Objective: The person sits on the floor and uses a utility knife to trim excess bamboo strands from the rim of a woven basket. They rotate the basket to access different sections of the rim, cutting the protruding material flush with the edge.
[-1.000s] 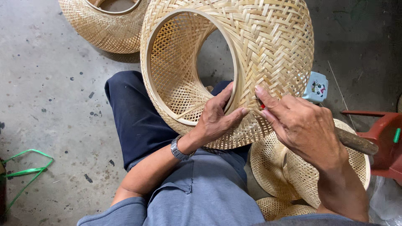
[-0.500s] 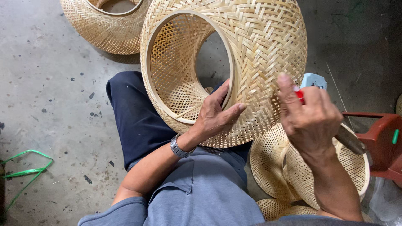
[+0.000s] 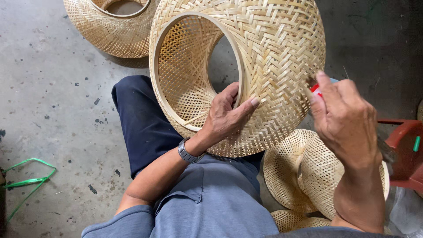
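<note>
A large woven bamboo shade [image 3: 273,48], round with an open wooden ring, rests tilted on my lap. My left hand [image 3: 227,115] grips its rim, fingers inside the opening and thumb on the outer weave. My right hand [image 3: 341,119] is raised at the shade's right side, fingers closed around a small red tool [image 3: 315,89] whose tip touches the weave. Most of the tool is hidden in my fist. A metal watch [image 3: 188,153] sits on my left wrist.
A second woven shade [image 3: 114,26] stands on the concrete floor at the top left. More woven pieces [image 3: 304,172] lie by my right knee. A red plastic stool [image 3: 407,150] is at the right edge. A green strap [image 3: 26,180] lies at the left.
My right hand has moved right and upward along the shade's side, from next to my left hand to the shade's right edge. My left hand keeps its hold on the rim.
</note>
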